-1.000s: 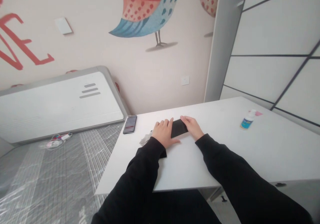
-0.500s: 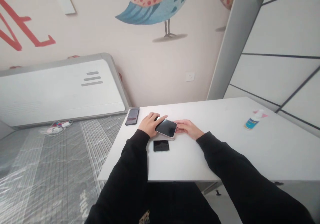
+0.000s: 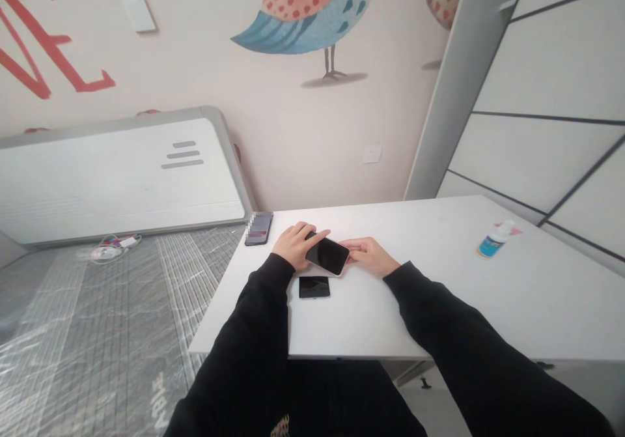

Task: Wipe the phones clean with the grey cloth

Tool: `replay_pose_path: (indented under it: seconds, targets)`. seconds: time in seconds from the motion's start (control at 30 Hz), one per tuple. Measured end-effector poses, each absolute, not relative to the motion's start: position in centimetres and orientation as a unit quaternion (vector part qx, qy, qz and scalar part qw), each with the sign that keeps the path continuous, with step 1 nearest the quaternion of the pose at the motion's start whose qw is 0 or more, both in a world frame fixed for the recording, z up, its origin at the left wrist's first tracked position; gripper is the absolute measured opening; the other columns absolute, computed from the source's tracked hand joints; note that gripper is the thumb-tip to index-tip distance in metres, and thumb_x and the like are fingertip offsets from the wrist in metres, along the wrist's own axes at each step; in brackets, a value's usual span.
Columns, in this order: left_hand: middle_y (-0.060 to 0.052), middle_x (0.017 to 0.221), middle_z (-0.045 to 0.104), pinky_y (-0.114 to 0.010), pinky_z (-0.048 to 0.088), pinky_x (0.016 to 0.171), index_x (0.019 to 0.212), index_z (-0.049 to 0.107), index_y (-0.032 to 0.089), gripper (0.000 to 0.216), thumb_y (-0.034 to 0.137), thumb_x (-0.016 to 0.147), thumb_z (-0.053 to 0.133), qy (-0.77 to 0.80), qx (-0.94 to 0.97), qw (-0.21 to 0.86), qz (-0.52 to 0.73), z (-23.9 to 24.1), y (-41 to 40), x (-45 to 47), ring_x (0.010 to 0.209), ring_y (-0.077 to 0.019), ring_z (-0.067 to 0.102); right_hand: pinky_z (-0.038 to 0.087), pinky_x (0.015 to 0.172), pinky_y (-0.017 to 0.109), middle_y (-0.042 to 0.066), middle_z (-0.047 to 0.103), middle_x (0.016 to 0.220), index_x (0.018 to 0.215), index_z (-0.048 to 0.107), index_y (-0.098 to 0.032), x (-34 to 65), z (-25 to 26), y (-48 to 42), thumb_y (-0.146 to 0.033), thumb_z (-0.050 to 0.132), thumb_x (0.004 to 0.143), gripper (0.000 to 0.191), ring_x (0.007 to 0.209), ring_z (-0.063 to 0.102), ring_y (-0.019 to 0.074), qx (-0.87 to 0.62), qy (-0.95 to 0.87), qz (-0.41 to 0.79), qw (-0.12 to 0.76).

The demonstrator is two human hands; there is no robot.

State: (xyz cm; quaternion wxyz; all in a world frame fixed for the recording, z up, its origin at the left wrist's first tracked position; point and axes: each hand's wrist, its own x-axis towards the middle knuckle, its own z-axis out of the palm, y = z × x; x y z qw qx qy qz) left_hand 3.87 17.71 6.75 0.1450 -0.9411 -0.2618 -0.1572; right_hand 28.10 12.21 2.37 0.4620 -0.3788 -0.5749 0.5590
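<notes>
A smartphone (image 3: 328,256) with a dark screen and a pale rim is held tilted over the table, screen up. My left hand (image 3: 294,245) grips its left end, one finger reaching across the top edge. At its right end my right hand (image 3: 370,254) is closed on the edge, fingertips pinching it. Just below lies a small glossy black rectangular device (image 3: 314,287), flat on the white table (image 3: 371,320) and apart from both hands. What is under the held phone is hidden.
Another phone (image 3: 258,228), partly pixelated, lies at the table's far left corner. A white bottle with a blue label (image 3: 491,244) stands to the right, beside a pink piece (image 3: 514,230). Left of the table is a plastic-covered mattress (image 3: 107,320) with a white cable (image 3: 105,253).
The held phone has tilted and shifted slightly right and down; the pale surface that showed below it is now out of sight. Both hands keep their hold. The view has moved slightly.
</notes>
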Motion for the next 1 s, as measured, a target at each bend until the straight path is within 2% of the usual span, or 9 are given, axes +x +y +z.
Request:
replay_pose_path:
  seconds: [0.23, 0.53, 0.67, 0.73, 0.83, 1.0]
  targets:
    - [-0.012, 0.119, 0.060, -0.043, 0.048, 0.095, 0.146, 0.051, 0.023, 0.073, 0.019, 0.073, 0.060, -0.249, -0.943, 0.141, -0.170, 6.9, 17.9, 3.7, 0.112, -0.0306, 0.052, 0.059, 0.089, 0.044, 0.007, 0.079, 0.104, 0.107, 0.079, -0.017, 27.8, 2.7, 11.9, -0.029, 0.072, 0.072, 0.037, 0.090, 0.074, 0.0248, -0.373, -0.578, 0.558, 0.464]
    - [-0.012, 0.117, 0.059, -0.043, 0.047, 0.098, 0.147, 0.050, 0.023, 0.075, 0.018, 0.072, 0.060, -0.239, -0.942, 0.133, -0.193, 6.9, 18.1, 3.6, 0.110, -0.0299, 0.051, 0.058, 0.088, 0.041, 0.006, 0.079, 0.106, 0.107, 0.079, -0.018, 27.5, 2.5, 11.7, -0.023, 0.068, 0.072, 0.038, 0.091, 0.073, 0.0237, -0.363, -0.560, 0.562, 0.490]
    - [-0.012, 0.116, 0.059, -0.043, 0.048, 0.098, 0.147, 0.050, 0.022, 0.074, 0.020, 0.074, 0.060, -0.254, -0.936, 0.114, -0.215, 6.6, 18.2, 3.5, 0.109, -0.0295, 0.052, 0.058, 0.091, 0.041, 0.008, 0.078, 0.108, 0.108, 0.077, -0.018, 27.3, 2.1, 11.8, -0.034, 0.071, 0.076, 0.037, 0.095, 0.072, 0.0235, -0.345, -0.533, 0.585, 0.505]
    - [-0.012, 0.117, 0.058, -0.043, 0.048, 0.097, 0.148, 0.049, 0.022, 0.075, 0.021, 0.074, 0.061, -0.289, -0.923, 0.102, -0.233, 6.5, 18.2, 3.5, 0.110, -0.0295, 0.052, 0.057, 0.093, 0.042, 0.008, 0.076, 0.111, 0.113, 0.074, -0.019, 27.1, 2.0, 11.8, -0.037, 0.072, 0.077, 0.040, 0.099, 0.072, 0.0239, -0.333, -0.522, 0.598, 0.509]
    - [-0.012, 0.118, 0.057, -0.042, 0.048, 0.097, 0.149, 0.048, 0.024, 0.077, 0.020, 0.073, 0.062, -0.339, -0.899, 0.100, -0.260, 6.4, 18.1, 3.7, 0.112, -0.0301, 0.051, 0.056, 0.097, 0.041, 0.007, 0.074, 0.118, 0.126, 0.066, -0.025, 26.7, 2.2, 11.7, -0.033, 0.076, 0.076, 0.052, 0.105, 0.071, 0.0228, -0.311, -0.501, 0.627, 0.508]
    - [-0.013, 0.119, 0.057, -0.043, 0.047, 0.097, 0.148, 0.049, 0.023, 0.077, 0.018, 0.073, 0.060, -0.355, -0.893, 0.117, -0.249, 6.6, 17.7, 4.2, 0.111, -0.0306, 0.051, 0.055, 0.100, 0.043, 0.005, 0.077, 0.106, 0.131, 0.059, -0.027, 26.6, 2.2, 11.5, -0.028, 0.082, 0.073, 0.062, 0.102, 0.073, 0.0223, -0.310, -0.478, 0.651, 0.502]
